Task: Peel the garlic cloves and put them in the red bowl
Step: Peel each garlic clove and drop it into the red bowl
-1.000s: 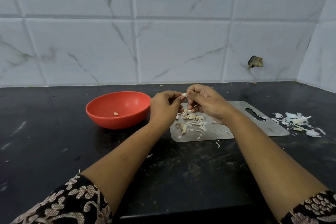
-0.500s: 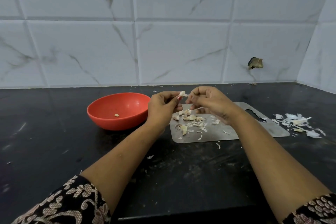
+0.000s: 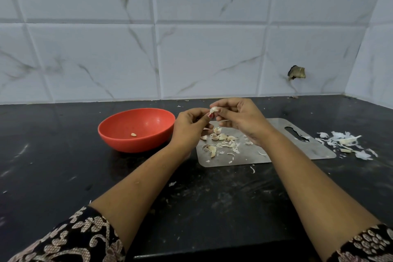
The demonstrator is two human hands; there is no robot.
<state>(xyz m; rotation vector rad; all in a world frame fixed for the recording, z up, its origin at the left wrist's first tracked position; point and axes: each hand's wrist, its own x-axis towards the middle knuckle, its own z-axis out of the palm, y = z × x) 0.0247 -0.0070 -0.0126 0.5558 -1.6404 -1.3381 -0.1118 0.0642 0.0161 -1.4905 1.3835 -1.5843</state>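
A small whitish garlic clove [image 3: 213,110] is pinched between the fingertips of my left hand [image 3: 189,127] and my right hand [image 3: 240,119], held in the air above the steel cutting board [image 3: 276,151]. Several unpeeled cloves and bits of skin [image 3: 221,139] lie on the board's left part, under my hands. The red bowl [image 3: 119,132] stands on the black counter to the left of my left hand, with one peeled clove [image 3: 133,134] inside it.
A heap of white garlic skins [image 3: 344,142] lies on the counter right of the board. Loose scraps [image 3: 252,169] dot the counter in front. The tiled wall runs behind, with a corner wall at the far right.
Both hands have risen a little above the board with the clove still pinched between them. The bowl and board have stayed put.
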